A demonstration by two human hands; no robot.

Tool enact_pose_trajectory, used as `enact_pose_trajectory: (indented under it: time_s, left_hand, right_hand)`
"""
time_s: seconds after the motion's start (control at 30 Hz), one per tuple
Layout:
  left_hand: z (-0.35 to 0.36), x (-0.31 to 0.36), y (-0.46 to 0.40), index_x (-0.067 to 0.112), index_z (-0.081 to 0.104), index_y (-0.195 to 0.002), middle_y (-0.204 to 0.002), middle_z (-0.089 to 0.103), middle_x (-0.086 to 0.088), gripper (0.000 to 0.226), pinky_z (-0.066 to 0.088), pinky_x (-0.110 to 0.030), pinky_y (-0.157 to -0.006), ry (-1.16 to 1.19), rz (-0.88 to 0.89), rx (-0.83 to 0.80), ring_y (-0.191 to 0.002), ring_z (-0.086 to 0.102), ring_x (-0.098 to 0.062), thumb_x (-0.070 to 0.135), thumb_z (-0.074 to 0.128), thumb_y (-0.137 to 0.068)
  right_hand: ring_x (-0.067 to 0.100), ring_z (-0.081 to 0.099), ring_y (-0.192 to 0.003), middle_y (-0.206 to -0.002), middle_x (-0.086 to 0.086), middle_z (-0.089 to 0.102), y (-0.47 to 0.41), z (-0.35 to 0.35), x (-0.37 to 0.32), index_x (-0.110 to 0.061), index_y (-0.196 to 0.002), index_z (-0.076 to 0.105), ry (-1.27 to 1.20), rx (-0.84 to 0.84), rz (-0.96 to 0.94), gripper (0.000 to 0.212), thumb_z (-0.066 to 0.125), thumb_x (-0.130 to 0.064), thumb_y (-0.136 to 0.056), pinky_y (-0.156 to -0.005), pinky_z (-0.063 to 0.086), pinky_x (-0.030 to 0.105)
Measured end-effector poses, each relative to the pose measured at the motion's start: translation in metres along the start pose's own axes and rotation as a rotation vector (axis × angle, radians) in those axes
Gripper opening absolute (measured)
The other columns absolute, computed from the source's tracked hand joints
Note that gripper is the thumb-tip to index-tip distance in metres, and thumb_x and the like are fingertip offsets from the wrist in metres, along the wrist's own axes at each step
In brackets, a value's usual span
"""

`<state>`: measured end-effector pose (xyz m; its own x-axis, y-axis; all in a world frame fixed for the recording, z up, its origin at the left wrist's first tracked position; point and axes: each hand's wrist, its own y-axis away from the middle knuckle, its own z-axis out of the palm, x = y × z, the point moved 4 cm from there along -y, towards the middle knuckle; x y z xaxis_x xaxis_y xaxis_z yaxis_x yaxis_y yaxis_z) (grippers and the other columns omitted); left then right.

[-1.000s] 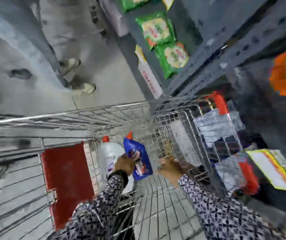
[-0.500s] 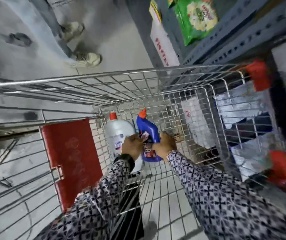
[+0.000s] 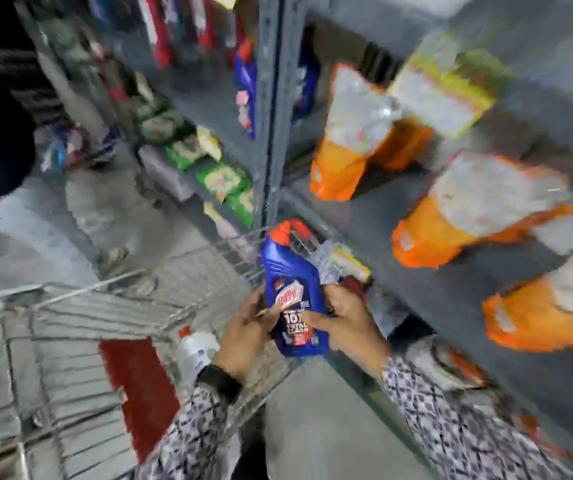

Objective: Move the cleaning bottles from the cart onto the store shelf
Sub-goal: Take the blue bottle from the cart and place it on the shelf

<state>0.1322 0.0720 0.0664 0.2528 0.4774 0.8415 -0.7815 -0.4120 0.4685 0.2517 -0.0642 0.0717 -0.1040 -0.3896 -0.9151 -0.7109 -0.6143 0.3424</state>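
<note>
A blue cleaning bottle (image 3: 292,289) with a red cap is held upright above the wire cart (image 3: 112,306), near its right side. My left hand (image 3: 247,330) grips its lower left side and my right hand (image 3: 344,323) grips its right side, thumb across the label. A white bottle (image 3: 193,351) with a red cap lies in the cart just left of my left wrist. The grey metal store shelf (image 3: 416,271) stands to the right of the bottle. The view is blurred by motion.
Orange and white pouches (image 3: 458,216) lie on the grey shelf at right. Green packets (image 3: 222,178) fill lower shelves further along the aisle. A red flap (image 3: 139,386) sits in the cart's seat. A person's shoe (image 3: 112,258) is on the floor beyond the cart.
Both hands have lifted the blue bottle up out of the cart basket. The view has swung up from the cart bottom toward the shelf. The white bottle stays in the cart.
</note>
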Motion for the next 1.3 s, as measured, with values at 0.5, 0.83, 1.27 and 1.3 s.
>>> enact_pose_trajectory:
  time_s: [0.5,0.83,1.27,1.3]
  left_hand:
    - [0.309,0.105,0.274,0.012,0.057,-0.141,-0.131,0.073,0.001,0.046,0.058,-0.028,-0.096,-0.267,0.713,-0.67,-0.115,0.07,-0.011,-0.001,0.059,-0.097]
    - [0.364,0.142,0.282,0.016,0.058,-0.142,-0.128,0.074,0.002,0.045,0.059,-0.029,-0.094,-0.343,0.82,-0.728,-0.116,0.071,-0.013,0.007,0.061,-0.098]
    - [0.477,0.262,0.126,0.012,0.059,-0.136,-0.125,0.07,-0.01,0.041,0.059,-0.044,-0.098,-0.434,0.821,-0.652,-0.109,0.067,-0.024,0.001,0.06,-0.097]
    - [0.477,0.26,0.119,0.01,0.058,-0.138,-0.128,0.07,-0.012,0.042,0.058,-0.047,-0.1,-0.427,0.79,-0.657,-0.11,0.067,-0.024,0.001,0.061,-0.097]
  right_hand:
    - [-0.008,0.072,-0.09,-0.101,-0.022,0.081,0.407,-0.22,-0.111,-0.032,-0.116,0.069,-0.068,0.781,-0.468,0.036,0.081,-0.028,-0.083,-0.078,0.055,0.012]
    - [0.008,0.076,-0.105,-0.117,-0.004,0.081,0.428,-0.257,-0.14,-0.018,-0.137,0.066,0.0,0.914,-0.513,0.044,0.071,-0.005,-0.095,-0.084,0.06,0.021]
    - [0.024,0.074,-0.106,-0.118,0.004,0.077,0.242,-0.393,-0.236,-0.016,-0.122,0.066,0.309,1.158,-0.332,0.033,0.072,-0.021,-0.09,-0.092,0.062,0.048]
    - [0.025,0.074,-0.106,-0.118,0.004,0.078,0.237,-0.394,-0.234,-0.016,-0.122,0.065,0.31,1.158,-0.324,0.032,0.072,-0.022,-0.09,-0.092,0.062,0.049]
